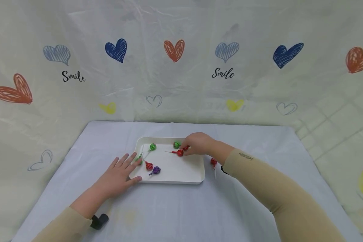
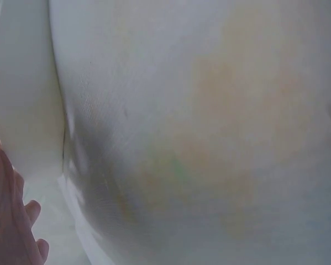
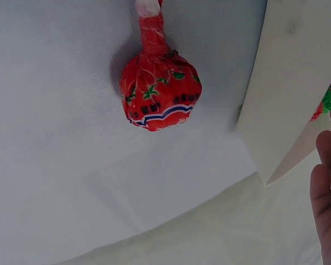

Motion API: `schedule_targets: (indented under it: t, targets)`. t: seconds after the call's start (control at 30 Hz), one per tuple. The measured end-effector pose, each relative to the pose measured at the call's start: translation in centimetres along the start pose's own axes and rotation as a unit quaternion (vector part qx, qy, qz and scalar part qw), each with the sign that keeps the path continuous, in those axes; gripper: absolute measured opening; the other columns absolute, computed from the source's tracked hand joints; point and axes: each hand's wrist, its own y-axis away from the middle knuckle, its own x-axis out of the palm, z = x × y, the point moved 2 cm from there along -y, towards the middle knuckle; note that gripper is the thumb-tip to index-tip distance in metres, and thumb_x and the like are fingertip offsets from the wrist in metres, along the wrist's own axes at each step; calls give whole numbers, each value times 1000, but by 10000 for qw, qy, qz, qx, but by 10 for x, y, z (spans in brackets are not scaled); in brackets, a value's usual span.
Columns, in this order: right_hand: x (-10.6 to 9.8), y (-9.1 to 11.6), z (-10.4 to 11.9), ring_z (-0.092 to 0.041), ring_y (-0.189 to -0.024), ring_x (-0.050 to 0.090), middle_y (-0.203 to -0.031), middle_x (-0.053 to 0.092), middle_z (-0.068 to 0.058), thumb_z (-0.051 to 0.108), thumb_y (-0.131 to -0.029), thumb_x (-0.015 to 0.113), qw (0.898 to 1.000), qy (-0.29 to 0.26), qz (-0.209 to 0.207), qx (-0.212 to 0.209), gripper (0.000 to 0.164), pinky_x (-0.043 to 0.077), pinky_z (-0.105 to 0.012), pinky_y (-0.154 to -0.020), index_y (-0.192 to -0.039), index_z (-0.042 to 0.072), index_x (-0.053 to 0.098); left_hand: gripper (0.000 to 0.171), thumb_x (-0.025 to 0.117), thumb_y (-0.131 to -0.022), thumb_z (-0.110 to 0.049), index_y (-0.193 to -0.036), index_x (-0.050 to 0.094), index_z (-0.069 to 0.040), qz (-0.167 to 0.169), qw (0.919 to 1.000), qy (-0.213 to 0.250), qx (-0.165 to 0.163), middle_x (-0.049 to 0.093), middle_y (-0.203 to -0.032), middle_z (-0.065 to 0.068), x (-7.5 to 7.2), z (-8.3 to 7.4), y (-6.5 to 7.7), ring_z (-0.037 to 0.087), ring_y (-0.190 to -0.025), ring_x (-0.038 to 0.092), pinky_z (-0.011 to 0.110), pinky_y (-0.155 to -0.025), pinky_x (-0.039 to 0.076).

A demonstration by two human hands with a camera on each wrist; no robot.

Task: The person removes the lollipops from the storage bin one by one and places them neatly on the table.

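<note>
A white tray [image 1: 175,169] lies on the table with several wrapped lollipops in it. My left hand [image 1: 116,176] rests at its left edge, fingers spread, close to a green lollipop [image 1: 139,161]. Over the tray's back right corner, my right hand [image 1: 199,144] pinches a red lollipop [image 1: 186,147], mostly hidden by the fingers. Just beside those fingertips are another red lollipop [image 1: 179,153], its stick pointing left, and a green lollipop [image 1: 176,145]. Farther left in the tray are a green lollipop [image 1: 152,147], a red one [image 1: 149,166] and a purple one [image 1: 156,170].
Outside the tray on the right, under my right forearm, lies one red lollipop [image 1: 213,162], seen large in the right wrist view. A white cloth [image 1: 166,211] covers the table. Behind it hangs a pale sheet [image 1: 193,84] printed with hearts.
</note>
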Motion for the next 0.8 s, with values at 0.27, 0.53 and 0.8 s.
schedule_targets:
  t: [0.27, 0.53, 0.8]
  targets:
    - [-1, -10, 12, -9, -85, 56, -91, 66, 14, 35, -88, 77, 9990, 422, 132, 10, 31, 49, -26, -79, -119, 31, 75, 78, 51, -95, -63, -158, 29, -23, -22, 10000, 13, 19, 15, -166, 7, -3, -2, 1, 38, -150, 15, 61, -118, 9]
    - [4, -19, 16, -11, -80, 55, -80, 62, 12, 33, -91, 74, 9974, 651, 283, -98, 21, 49, -25, -74, -112, 29, 77, 79, 50, -95, -64, -158, 28, -23, -47, 10000, -9, 44, 15, -166, 6, -1, 0, -2, 37, -150, 14, 60, -119, 8]
    - [8, -22, 17, -9, -86, 58, -96, 71, 12, 32, -90, 75, 9964, 750, 325, -206, 21, 52, -27, -85, -110, 29, 78, 79, 51, -94, -63, -158, 28, -24, -16, 10000, 37, -19, 14, -166, 6, 2, 2, -2, 37, -150, 13, 60, -119, 7]
